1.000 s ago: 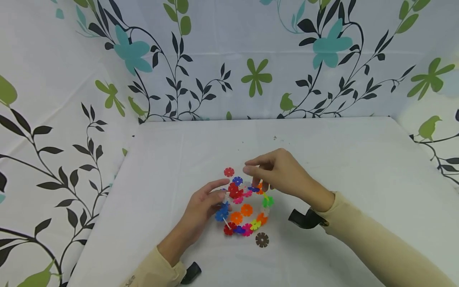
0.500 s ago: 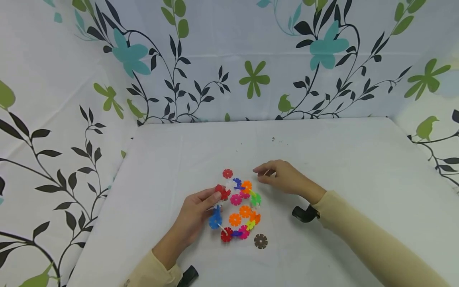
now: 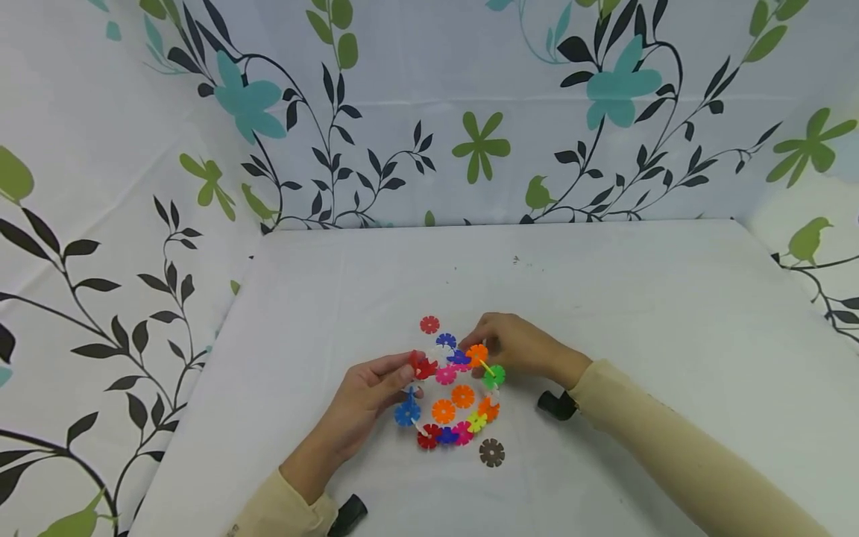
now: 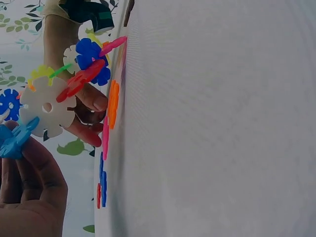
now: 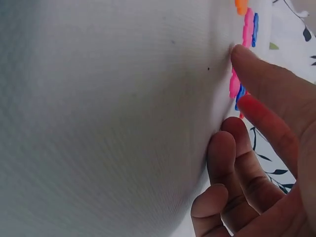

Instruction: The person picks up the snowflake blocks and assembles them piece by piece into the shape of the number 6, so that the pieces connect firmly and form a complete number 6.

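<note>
A chain of colourful plastic snowflake discs (image 3: pixel 407 414), slotted together, curves in a ring at the table's middle. My left hand (image 3: pixel 362 395) holds its left side, thumb by a red disc (image 3: pixel 424 367). In the left wrist view a light blue disc (image 4: pixel 17 138) is at the left fingertips, beside a white disc (image 4: pixel 48 106). Behind the ring's far right part, close to an orange disc (image 3: pixel 477 355), is my right hand (image 3: pixel 520 347). The right wrist view shows its fingers (image 5: pixel 264 121) apart near the table, with pink and blue discs beyond them.
Loose discs lie flat: a red one (image 3: pixel 429 324) and a blue one (image 3: pixel 446 341) at the back, pink (image 3: pixel 446 374) and orange (image 3: pixel 463 396) ones inside the ring, a brown one (image 3: pixel 492 453) in front. White cloth (image 3: pixel 637 313) covers the table.
My right hand has come away from above the ring, moved right, then dropped in behind its far side. My left hand has shifted slightly left and now grips the chain by the red disc.
</note>
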The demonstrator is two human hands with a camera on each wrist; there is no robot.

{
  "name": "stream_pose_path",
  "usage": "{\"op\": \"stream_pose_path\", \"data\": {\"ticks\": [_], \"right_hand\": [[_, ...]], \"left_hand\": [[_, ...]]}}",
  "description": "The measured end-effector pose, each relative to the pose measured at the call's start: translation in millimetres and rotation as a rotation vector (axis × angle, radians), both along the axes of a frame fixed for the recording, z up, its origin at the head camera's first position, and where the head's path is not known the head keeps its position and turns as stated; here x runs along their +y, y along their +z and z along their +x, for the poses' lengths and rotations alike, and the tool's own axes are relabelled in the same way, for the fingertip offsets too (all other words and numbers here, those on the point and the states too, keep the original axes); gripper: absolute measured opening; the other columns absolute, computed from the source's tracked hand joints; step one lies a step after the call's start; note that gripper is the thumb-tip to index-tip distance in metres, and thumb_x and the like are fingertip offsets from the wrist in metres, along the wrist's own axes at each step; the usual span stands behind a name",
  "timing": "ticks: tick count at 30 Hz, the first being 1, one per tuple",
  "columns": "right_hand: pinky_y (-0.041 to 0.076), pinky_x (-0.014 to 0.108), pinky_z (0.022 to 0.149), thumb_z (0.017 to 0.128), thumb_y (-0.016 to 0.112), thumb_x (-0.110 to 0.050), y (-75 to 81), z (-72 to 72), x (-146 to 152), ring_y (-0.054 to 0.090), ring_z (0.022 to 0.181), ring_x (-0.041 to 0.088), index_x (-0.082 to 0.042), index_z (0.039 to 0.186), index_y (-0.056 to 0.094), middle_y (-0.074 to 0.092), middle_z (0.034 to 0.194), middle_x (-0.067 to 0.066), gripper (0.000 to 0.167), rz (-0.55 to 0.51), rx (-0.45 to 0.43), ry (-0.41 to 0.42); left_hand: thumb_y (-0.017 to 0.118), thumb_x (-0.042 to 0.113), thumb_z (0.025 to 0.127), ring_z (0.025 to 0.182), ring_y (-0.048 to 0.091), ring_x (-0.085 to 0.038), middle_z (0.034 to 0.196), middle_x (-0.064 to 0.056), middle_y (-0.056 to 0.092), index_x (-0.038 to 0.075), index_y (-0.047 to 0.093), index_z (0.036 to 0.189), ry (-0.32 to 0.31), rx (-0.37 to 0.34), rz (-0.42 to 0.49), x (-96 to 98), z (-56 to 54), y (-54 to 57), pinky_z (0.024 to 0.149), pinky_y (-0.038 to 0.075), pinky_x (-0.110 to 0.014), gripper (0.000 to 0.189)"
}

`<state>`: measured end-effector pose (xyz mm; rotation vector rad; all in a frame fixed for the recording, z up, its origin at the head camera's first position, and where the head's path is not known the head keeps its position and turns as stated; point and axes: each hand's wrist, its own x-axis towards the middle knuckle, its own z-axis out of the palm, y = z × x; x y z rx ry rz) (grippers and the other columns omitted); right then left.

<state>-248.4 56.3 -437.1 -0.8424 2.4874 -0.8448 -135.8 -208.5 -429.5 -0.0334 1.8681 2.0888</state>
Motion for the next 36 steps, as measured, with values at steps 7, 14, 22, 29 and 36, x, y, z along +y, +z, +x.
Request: {"op": "stream_pose_path", "data": {"ticks": [7,14,22,29,36], "right_hand": [[0.053,0.026,0.070,0.078,0.088,-0.011,-0.1,3.2,-3.3,0.056,0.086,0.013,-0.029,0.106,0.080,0.059,0.096,-0.009,0.034,0.062,0.067,-0.010],[0.052,0.026,0.071,0.080,0.086,-0.013,3.3,6.2,-8.1,0.056,0.086,0.014,-0.028,0.104,0.079,0.060,0.096,-0.008,0.030,0.081,0.062,-0.045],[0.054,0.026,0.072,0.077,0.087,-0.007,2.3,4.8,-7.6,0.058,0.087,0.015,-0.024,0.099,0.076,0.061,0.096,-0.007,0.030,0.039,0.034,-0.033],[0.055,0.028,0.077,0.079,0.086,-0.007,2.8,3.5,-8.0,0.060,0.095,0.016,-0.022,0.111,0.078,0.064,0.100,-0.006,0.036,0.016,0.003,-0.026],[0.055,0.030,0.078,0.078,0.088,-0.012,7.7,4.0,-7.6,0.060,0.092,0.015,-0.022,0.100,0.074,0.063,0.096,-0.008,0.029,0.037,-0.007,-0.009]], "left_hand": [[0.062,0.029,0.102,0.110,0.067,-0.027,0.141,-0.015,0.059,0.002,0.061,0.138,-0.031,0.006,0.015,1.2,-0.7,2.2,0.101,0.049,-0.037,0.045],[0.063,0.031,0.102,0.121,0.059,-0.025,0.143,-0.014,0.057,0.003,0.061,0.138,-0.027,-0.001,0.016,1.7,-0.5,2.7,0.101,0.049,-0.036,0.046],[0.063,0.027,0.102,0.103,0.069,-0.024,0.128,-0.011,0.066,-0.002,0.058,0.137,-0.004,-0.019,0.021,3.0,-0.9,0.0,0.102,0.049,-0.036,0.046],[0.067,0.025,0.100,0.102,0.071,-0.021,0.123,-0.011,0.071,-0.003,0.058,0.137,-0.018,-0.012,0.033,2.1,0.2,0.0,0.102,0.048,-0.037,0.047],[0.068,0.026,0.099,0.102,0.071,-0.021,0.127,-0.011,0.069,-0.001,0.060,0.137,-0.017,-0.018,0.024,3.7,-0.4,0.1,0.102,0.049,-0.036,0.048]]}}
